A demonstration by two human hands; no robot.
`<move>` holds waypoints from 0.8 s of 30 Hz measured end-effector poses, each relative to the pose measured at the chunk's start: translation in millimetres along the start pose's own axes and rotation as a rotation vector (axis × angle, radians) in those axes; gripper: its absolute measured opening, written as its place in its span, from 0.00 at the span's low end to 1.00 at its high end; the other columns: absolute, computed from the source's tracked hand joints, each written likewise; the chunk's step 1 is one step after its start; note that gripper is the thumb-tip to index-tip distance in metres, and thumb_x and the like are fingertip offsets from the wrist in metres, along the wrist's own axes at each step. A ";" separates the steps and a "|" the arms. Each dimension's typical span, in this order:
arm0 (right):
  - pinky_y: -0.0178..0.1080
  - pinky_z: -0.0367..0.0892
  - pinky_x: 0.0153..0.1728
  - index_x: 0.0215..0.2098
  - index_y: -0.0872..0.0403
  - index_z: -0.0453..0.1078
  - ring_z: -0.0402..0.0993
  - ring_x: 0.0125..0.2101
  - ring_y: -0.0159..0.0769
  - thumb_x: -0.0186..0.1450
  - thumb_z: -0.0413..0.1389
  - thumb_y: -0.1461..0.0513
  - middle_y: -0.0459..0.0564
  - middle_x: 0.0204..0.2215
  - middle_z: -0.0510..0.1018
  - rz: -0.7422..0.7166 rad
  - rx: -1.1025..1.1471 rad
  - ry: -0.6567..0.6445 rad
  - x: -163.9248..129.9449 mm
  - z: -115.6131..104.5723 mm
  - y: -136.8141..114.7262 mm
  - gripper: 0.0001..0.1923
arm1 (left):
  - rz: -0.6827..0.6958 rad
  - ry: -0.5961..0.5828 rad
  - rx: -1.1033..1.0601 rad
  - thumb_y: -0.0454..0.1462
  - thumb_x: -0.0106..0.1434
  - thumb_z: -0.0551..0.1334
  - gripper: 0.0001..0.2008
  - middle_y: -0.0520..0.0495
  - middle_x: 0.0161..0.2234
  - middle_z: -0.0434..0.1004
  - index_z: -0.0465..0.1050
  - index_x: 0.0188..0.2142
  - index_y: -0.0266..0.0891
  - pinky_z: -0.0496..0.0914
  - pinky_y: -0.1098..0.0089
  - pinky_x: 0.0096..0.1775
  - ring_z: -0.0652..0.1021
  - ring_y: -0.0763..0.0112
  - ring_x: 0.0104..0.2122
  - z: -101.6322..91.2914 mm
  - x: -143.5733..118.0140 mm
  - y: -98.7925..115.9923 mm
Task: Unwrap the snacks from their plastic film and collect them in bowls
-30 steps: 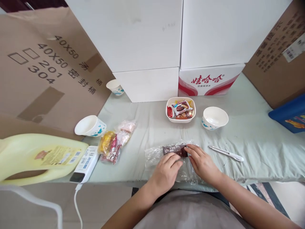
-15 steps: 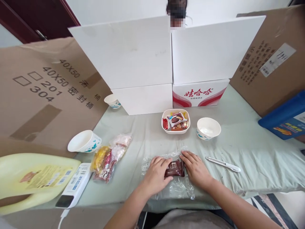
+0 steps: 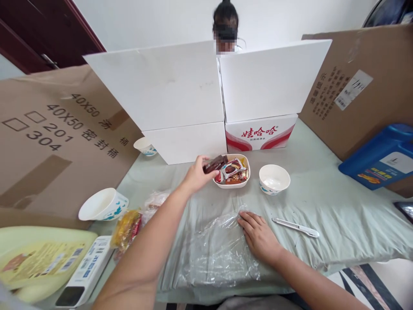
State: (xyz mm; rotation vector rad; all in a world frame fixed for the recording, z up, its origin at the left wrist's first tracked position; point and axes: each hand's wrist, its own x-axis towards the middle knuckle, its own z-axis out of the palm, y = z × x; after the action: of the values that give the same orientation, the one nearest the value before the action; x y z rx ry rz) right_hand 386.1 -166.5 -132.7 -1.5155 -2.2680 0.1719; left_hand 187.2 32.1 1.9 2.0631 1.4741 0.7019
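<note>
Between the thumb and fingers of my left hand is a dark brown wrapped snack. It hangs at the left rim of a white oval bowl, which holds several wrapped snacks in red, white and brown. My right hand lies flat, fingers stretched out, on the right edge of a clear plastic wrapper spread on the table. Right of that hand lies a white utility knife. An upright white bowl with a blue-green pattern stands beside the snack bowl.
White boxes and panels form a wall at the back, with a person's head above. At the left are a tilted bowl, bagged snacks, a white power strip and a yellow jug. A blue bottle lies at the right.
My left hand has lifted the brown snack off the plastic wrapper and carried it forward to the oval bowl. My right hand stays on the wrapper, which now lies flatter.
</note>
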 end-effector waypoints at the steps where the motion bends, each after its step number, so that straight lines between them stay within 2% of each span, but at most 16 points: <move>1: 0.51 0.66 0.53 0.56 0.55 0.69 0.65 0.57 0.45 0.68 0.47 0.67 0.56 0.59 0.70 0.001 0.007 0.004 0.2 -0.7 -0.3 0.20 | -0.020 -0.023 0.051 0.46 0.55 0.66 0.28 0.47 0.41 0.81 0.64 0.54 0.40 0.72 0.66 0.43 0.79 0.66 0.38 1.7 19.6 1.6; 4: 0.50 0.67 0.53 0.54 0.55 0.70 0.66 0.56 0.45 0.67 0.47 0.68 0.56 0.57 0.71 -0.001 0.026 0.031 0.8 -1.9 -0.7 0.19 | -0.139 -0.203 0.256 0.46 0.59 0.63 0.19 0.48 0.38 0.81 0.71 0.47 0.40 0.72 0.71 0.40 0.80 0.69 0.36 10.1 67.1 4.8; 6: 0.50 0.67 0.52 0.53 0.55 0.70 0.67 0.55 0.45 0.67 0.47 0.68 0.55 0.57 0.72 -0.005 0.033 0.053 1.2 -2.3 -0.7 0.19 | -0.228 -0.294 0.359 0.47 0.58 0.64 0.16 0.46 0.34 0.82 0.76 0.40 0.38 0.72 0.71 0.37 0.80 0.66 0.34 17.8 87.8 6.6; 8: 0.49 0.68 0.52 0.53 0.54 0.71 0.68 0.55 0.44 0.67 0.48 0.68 0.55 0.56 0.72 -0.005 0.040 0.068 1.6 -2.5 -0.6 0.18 | -0.287 -0.326 0.424 0.48 0.54 0.67 0.16 0.41 0.31 0.82 0.78 0.34 0.37 0.73 0.68 0.36 0.81 0.61 0.33 26.6 101.9 9.0; 10: 0.49 0.68 0.51 0.52 0.54 0.71 0.68 0.55 0.44 0.67 0.48 0.67 0.55 0.56 0.73 -0.005 0.045 0.077 1.7 -2.5 -0.5 0.17 | -0.322 -0.335 0.484 0.47 0.50 0.69 0.16 0.38 0.32 0.82 0.79 0.32 0.36 0.73 0.65 0.38 0.81 0.56 0.35 35.7 111.9 12.7; 14: 0.49 0.68 0.52 0.52 0.54 0.71 0.68 0.54 0.44 0.67 0.49 0.67 0.54 0.55 0.73 -0.004 0.043 0.084 1.3 -1.7 -0.3 0.17 | -0.317 -0.336 0.531 0.47 0.48 0.70 0.18 0.36 0.38 0.82 0.80 0.35 0.39 0.72 0.63 0.44 0.80 0.52 0.43 51.7 124.2 24.2; 17: 0.49 0.68 0.52 0.51 0.54 0.71 0.69 0.54 0.43 0.67 0.49 0.67 0.55 0.55 0.74 -0.004 0.033 0.094 1.0 -1.2 -0.8 0.17 | -0.296 -0.328 0.521 0.49 0.49 0.69 0.20 0.36 0.40 0.82 0.80 0.38 0.40 0.71 0.64 0.46 0.80 0.52 0.45 56.9 125.6 32.6; 20: 0.48 0.68 0.52 0.51 0.54 0.71 0.69 0.54 0.43 0.67 0.49 0.67 0.54 0.54 0.74 -0.001 0.028 0.095 1.3 -2.0 -1.5 0.17 | -0.264 -0.301 0.497 0.53 0.53 0.65 0.22 0.36 0.41 0.82 0.79 0.40 0.39 0.70 0.65 0.46 0.79 0.53 0.45 53.3 123.3 36.9; 24: 0.48 0.67 0.52 0.51 0.54 0.72 0.68 0.55 0.42 0.67 0.49 0.67 0.55 0.55 0.74 0.007 0.022 0.065 2.1 -3.9 -1.2 0.17 | -0.207 -0.256 0.457 0.56 0.64 0.52 0.28 0.35 0.45 0.80 0.77 0.44 0.36 0.69 0.65 0.47 0.78 0.54 0.47 34.9 118.3 36.9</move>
State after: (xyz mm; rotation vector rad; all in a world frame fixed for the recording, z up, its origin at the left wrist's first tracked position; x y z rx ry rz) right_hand 385.9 -165.6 -128.2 -1.4958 -2.2033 0.1466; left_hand 268.9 130.8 14.5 2.1722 1.7782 0.0112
